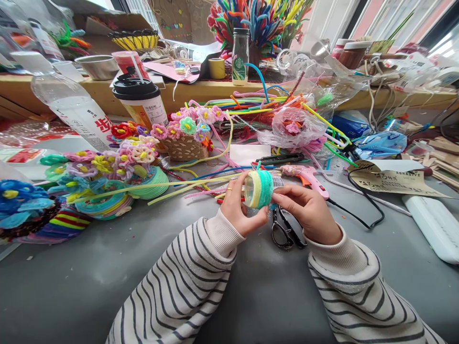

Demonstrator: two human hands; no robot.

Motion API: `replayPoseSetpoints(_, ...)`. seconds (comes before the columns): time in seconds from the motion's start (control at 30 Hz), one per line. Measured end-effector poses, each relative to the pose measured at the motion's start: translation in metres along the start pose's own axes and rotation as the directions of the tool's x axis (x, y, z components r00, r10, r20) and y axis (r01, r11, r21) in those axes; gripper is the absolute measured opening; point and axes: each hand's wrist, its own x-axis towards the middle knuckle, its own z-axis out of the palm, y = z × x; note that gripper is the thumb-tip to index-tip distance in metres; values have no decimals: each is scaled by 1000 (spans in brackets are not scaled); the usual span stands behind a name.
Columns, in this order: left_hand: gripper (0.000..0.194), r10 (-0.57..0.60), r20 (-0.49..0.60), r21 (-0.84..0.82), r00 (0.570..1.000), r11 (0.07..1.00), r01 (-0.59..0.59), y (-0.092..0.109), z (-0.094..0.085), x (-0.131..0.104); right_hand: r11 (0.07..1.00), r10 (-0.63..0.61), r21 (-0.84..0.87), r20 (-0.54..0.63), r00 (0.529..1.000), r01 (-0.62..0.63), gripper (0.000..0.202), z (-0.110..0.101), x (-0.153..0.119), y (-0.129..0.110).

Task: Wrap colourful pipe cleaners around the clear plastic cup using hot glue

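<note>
A small clear jar (258,189) lies on its side in the air, wrapped with turquoise and pale yellow pipe cleaner. My left hand (242,205) holds it from the left, thumb below and fingers behind. Long yellow pipe cleaners (186,183) stretch leftward from the jar. My right hand (308,210) pinches at the jar's right end, with thumb and index finger together; what lies between them is too small to tell. Black scissors (283,236) rest on the grey table (161,286) below the hands. Behind my right hand lies a pink glue gun (310,179).
Pipe-cleaner flower pots (103,196) crowd the left. A plastic bottle (77,110), a lidded cup (141,102) and a flower basket (184,145) stand behind. A utility knife (281,158) and loose pipe cleaners lie beyond the jar. Sandpaper (398,179) and a white device (433,229) are at right.
</note>
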Motion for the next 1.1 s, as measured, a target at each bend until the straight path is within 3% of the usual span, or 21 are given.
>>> replayPoseSetpoints(0.2,76,-162,12,-150,987,975,162,0,0,0,1000,8,-25,24,1000,-7,16,0,0,0)
replayPoseSetpoints(0.37,79,-273,53,-402,960,874,271,5,-1,2,999,-16,-36,-16,1000,15,13,-1,0,0)
replayPoseSetpoints(0.47,80,-283,121,-473,951,826,306,8,-2,3,998,-56,-39,-62,997,54,12,0,0,0)
replayPoseSetpoints(0.6,84,-279,148,-408,949,857,315,7,-2,3,989,-135,-69,-106,985,129,13,-1,-1,-1)
replayPoseSetpoints(0.83,72,-253,140,-488,957,823,289,6,-1,3,977,-201,-84,-54,978,196,12,1,-3,-5)
replayPoseSetpoints(0.93,66,-299,214,-583,930,725,367,8,-8,5,967,-244,-97,-91,966,235,14,2,-4,-6)
replayPoseSetpoints(1.1,55,-319,455,-746,831,372,552,6,-23,10,945,-317,-146,-182,931,293,16,-2,-3,-2)
